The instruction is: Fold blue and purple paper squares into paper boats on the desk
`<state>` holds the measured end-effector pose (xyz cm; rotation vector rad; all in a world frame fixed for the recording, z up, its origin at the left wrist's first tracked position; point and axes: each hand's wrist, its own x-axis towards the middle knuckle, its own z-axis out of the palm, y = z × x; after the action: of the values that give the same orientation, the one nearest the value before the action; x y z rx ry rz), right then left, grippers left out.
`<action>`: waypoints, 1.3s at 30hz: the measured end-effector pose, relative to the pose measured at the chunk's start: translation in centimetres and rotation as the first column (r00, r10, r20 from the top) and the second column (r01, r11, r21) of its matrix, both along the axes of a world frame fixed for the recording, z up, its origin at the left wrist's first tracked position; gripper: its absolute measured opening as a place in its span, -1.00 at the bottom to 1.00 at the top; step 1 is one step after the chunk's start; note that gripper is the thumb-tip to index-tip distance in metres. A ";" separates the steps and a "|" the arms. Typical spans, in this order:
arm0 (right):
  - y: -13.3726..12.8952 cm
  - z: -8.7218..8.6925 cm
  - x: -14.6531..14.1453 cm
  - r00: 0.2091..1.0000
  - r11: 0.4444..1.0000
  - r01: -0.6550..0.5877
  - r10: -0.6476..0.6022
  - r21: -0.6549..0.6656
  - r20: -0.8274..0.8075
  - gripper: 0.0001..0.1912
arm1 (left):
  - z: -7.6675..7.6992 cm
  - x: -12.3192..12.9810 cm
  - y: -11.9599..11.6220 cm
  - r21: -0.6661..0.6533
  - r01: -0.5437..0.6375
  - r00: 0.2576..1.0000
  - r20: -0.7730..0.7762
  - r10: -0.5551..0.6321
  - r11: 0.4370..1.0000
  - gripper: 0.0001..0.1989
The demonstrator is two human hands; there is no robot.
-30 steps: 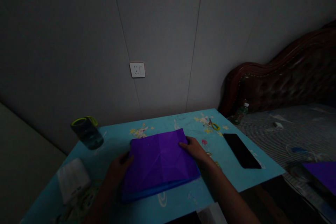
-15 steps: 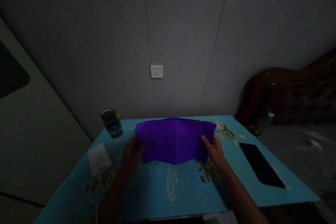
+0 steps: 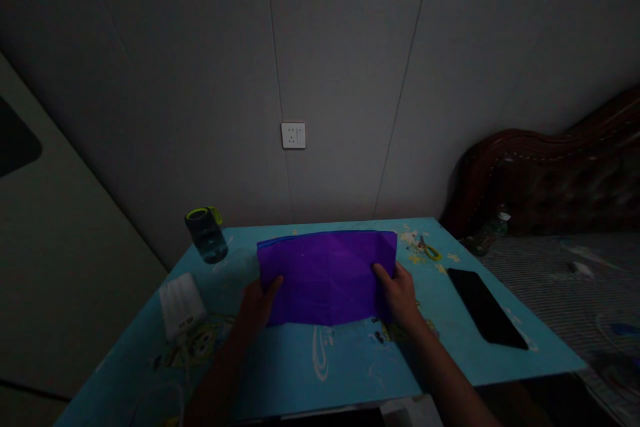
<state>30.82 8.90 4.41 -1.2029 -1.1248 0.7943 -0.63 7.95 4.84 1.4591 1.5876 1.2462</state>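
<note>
A purple sheet (image 3: 327, 280), creased down the middle, is held up over the blue table cover. A thin blue layer shows along its top left edge. My left hand (image 3: 260, 300) grips its left side, thumb on the front face. On the right side my right hand (image 3: 397, 290) holds it the same way, thumb in front and the other fingers mostly hidden behind. Whether the sheet is paper or cloth I cannot tell for sure.
A dark bottle (image 3: 207, 237) and a white power adapter with a cable (image 3: 183, 305) are on the left. Yellow-handled scissors (image 3: 430, 251) and a black phone or tablet (image 3: 485, 307) lie on the right of the table (image 3: 350, 383). A bed with a dark headboard (image 3: 550, 180) stands beyond.
The purple sheet has come slightly lower and its top edge is now straighter, with both hands still on it. The whole view has shifted a little.
</note>
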 end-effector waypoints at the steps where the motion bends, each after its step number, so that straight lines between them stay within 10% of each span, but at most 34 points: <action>1: 0.2 -0.1 0.0 0.999 1.000 0.009 -0.009 0.006 0.032 -0.53 | -0.1 0.0 0.1 0.009 0.005 1.000 -0.003 -0.005 1.000 -0.58; 6: 1.2 -1.1 -0.1 0.925 0.992 0.121 -0.122 0.026 0.360 -0.43 | -1.4 -0.2 1.3 0.011 -0.042 0.994 -0.096 0.043 0.999 -0.57; 17: 1.5 -2.8 -1.5 0.357 0.949 0.270 0.061 -0.165 0.932 -0.23 | -3.5 1.5 2.1 0.013 -0.039 0.777 -0.629 0.039 0.999 -0.50; 25: 1.6 -3.1 -1.9 0.228 0.972 0.235 -0.027 -0.028 0.973 -0.38 | -2.2 3.3 1.0 0.085 0.007 0.482 -0.874 0.071 0.996 -0.50; 31: 1.7 -3.0 -2.5 0.133 0.986 0.060 -0.162 0.155 0.978 -0.46 | -2.9 4.9 1.3 0.021 0.530 0.398 -0.889 -0.226 0.848 -0.57; 39: 2.1 -3.2 -4.0 0.182 0.953 -0.304 0.056 0.002 0.982 -0.60 | -3.4 4.6 1.1 -0.073 0.560 0.381 -0.862 -0.334 0.825 -0.53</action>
<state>26.86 10.96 1.22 -1.4095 -2.4169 -0.1165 3.99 9.09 1.41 2.7315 1.3717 0.3193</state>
